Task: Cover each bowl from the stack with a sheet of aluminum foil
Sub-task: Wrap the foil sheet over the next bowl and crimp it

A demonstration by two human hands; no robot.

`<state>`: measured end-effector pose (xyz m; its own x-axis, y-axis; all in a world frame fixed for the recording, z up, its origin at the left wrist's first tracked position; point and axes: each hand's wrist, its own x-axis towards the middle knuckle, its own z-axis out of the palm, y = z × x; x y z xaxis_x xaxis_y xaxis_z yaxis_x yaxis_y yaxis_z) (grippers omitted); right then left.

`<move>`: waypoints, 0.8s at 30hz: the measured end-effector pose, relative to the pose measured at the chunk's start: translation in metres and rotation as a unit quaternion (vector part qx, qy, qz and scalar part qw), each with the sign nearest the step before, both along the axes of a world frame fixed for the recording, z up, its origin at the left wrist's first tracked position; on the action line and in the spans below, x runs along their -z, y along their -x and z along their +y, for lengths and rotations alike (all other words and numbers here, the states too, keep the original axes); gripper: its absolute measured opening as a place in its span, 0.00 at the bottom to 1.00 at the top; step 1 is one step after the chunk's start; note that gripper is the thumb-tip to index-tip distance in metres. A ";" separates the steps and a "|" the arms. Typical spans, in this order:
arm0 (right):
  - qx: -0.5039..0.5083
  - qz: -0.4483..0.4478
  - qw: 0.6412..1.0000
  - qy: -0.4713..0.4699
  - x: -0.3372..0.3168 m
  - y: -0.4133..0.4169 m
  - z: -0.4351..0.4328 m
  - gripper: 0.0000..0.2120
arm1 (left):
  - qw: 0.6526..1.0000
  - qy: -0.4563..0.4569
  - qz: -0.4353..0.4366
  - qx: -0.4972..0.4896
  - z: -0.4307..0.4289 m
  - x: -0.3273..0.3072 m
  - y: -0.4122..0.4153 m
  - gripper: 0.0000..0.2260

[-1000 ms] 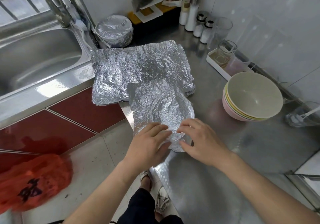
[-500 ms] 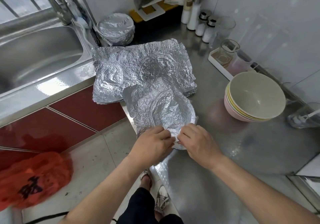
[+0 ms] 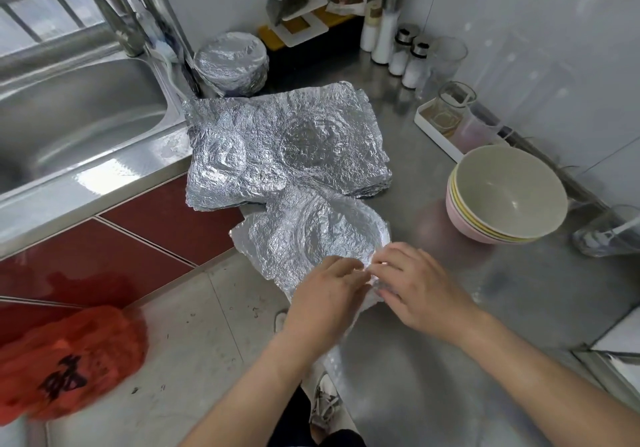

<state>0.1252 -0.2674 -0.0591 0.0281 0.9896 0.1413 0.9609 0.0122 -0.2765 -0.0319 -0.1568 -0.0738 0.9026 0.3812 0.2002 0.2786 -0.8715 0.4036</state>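
Both hands, the left hand (image 3: pixel 325 294) and right hand (image 3: pixel 415 290), are pinching the near edge of a crumpled foil sheet (image 3: pixel 304 238) at six o'clock. Pulling apart too hard is likely risking a tear; the bowl stack (image 3: pixel 505 193) is waiting at three o'clock.

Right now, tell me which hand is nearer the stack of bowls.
Right. The right hand lies down-left of the stack of bowls; the left hand is farther left, beyond it.

Open counter (image 3: pixel 467 360): lying bare near the front edge, right of both hands;
Right side: bowl stack (image 3: pixel 507 193) and glass (image 3: pixel 609 232) blocking;
Back: foil pile (image 3: pixel 284 145) and shakers (image 3: pixel 405 55) crowding the wall
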 end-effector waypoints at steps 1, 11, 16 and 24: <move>-0.003 0.004 1.000 -0.004 0.002 0.004 0.000 0.10 | 1.000 -0.005 0.004 0.011 0.007 -0.002 0.003 0.14; -0.010 0.037 0.999 -0.035 0.019 0.014 0.008 0.12 | 0.998 0.016 0.049 0.026 0.032 0.019 0.044 0.20; -0.004 0.051 0.998 -0.038 0.013 0.006 0.014 0.09 | 0.998 -0.007 0.012 0.053 0.032 0.017 0.048 0.18; -0.014 0.095 0.995 -0.019 0.015 0.018 0.014 0.09 | 0.997 -0.049 -0.025 0.057 0.034 0.012 0.045 0.14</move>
<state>0.1076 -0.2533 -0.0743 0.0311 0.9843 0.1740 0.8906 0.0518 -0.4517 -0.0771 -0.1231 -0.0856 0.9270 0.2532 0.2767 0.1577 -0.9325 0.3249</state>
